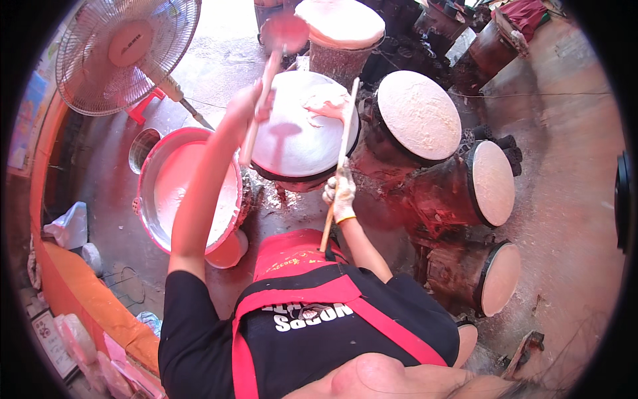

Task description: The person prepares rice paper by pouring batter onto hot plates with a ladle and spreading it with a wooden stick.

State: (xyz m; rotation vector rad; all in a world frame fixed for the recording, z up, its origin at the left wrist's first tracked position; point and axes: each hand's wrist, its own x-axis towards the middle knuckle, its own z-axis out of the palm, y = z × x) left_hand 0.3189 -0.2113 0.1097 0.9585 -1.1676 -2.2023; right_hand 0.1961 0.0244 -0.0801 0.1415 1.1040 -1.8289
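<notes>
My bare left hand point(249, 110) is closed around the handle of a ladle point(284, 33), raised over the far left edge of a round griddle point(279, 156). Motion blurs the ladle's bowl, and its shadow falls on the pale griddle top. A long wooden stick point(346, 133) slants up from my right hand point(342, 195), which wears a white glove and grips it. Near the stick's upper part, a ragged pinkish-white patch of batter point(329, 103) lies on the griddle. Left of the griddle, a red-rimmed basin point(147, 223) holds pale liquid batter.
Cylindrical stoves with pale-coated round tops stand behind and to the right, including a near-right griddle point(419, 116) and a far griddle point(342, 23). A standing fan point(129, 50) is at the upper left. An orange ledge point(86, 286) runs along the left.
</notes>
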